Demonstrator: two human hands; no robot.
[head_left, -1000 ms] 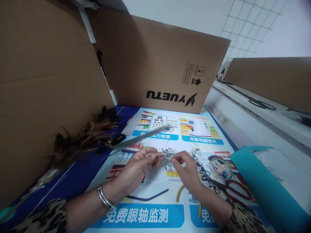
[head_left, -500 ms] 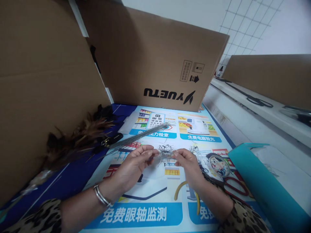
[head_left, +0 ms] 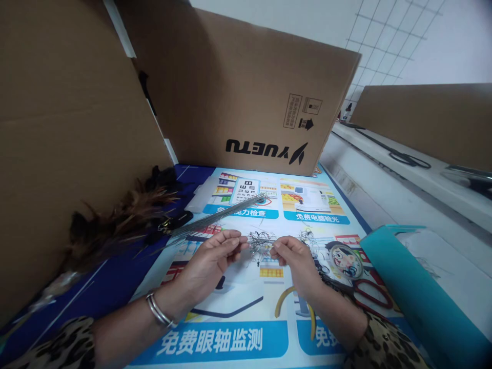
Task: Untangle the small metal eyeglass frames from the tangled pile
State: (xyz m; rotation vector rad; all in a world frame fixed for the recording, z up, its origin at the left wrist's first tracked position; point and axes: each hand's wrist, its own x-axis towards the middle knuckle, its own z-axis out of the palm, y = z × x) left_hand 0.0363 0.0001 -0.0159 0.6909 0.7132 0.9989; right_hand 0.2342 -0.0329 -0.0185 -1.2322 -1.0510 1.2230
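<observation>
In the middle of the head view, my left hand (head_left: 215,259) is closed, thumb and index finger pinched at a thin wire. My right hand (head_left: 298,261) pinches from the other side, its fingertips also on a thin wire. Between the two hands lies a tangle of short, dark wires (head_left: 261,245); whether both hands hold the same strand is too fine to tell. Beyond my left hand rests a bundle of long straight wires (head_left: 223,214). Yellow curved handles (head_left: 283,301) show beside my right wrist, their tool partly hidden beneath it.
Right of my right hand are a round clear dish (head_left: 346,261), red-handled scissors (head_left: 372,296) and a teal box (head_left: 423,287). Brown feathers (head_left: 115,220) and a black key fob (head_left: 180,219) are at left. Cardboard panels (head_left: 246,92) wall the back and left.
My hands stay pinched at nearly the same place, with slight finger shifts. The wire tangle between them has changed shape a little. The view has moved very slightly.
</observation>
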